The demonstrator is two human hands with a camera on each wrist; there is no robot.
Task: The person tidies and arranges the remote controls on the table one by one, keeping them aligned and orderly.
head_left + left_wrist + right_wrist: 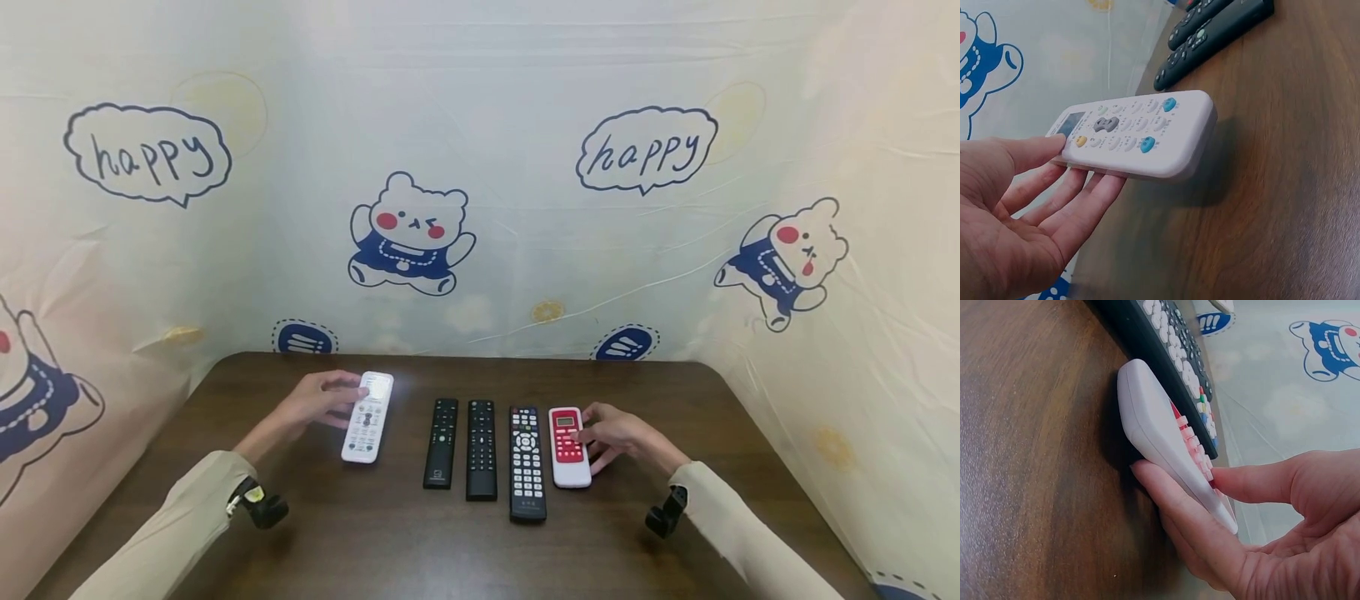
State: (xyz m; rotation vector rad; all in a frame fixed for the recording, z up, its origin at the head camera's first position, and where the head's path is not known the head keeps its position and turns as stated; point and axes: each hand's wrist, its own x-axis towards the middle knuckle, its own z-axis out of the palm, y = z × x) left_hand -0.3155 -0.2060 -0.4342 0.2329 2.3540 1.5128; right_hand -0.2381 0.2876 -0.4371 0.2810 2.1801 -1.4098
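Observation:
A white remote control with blue, grey and yellow buttons is in my left hand. The left wrist view shows the thumb on its top near the small screen and the fingers beneath; its near end is raised above the table. My right hand grips a white remote control with a red face. In the right wrist view, the thumb presses its button side while the fingers lie under its white back, which is tilted off the table.
Between the hands, a black remote, a second black remote and a black remote with white buttons lie side by side on the brown wooden table. A printed curtain hangs behind and at both sides.

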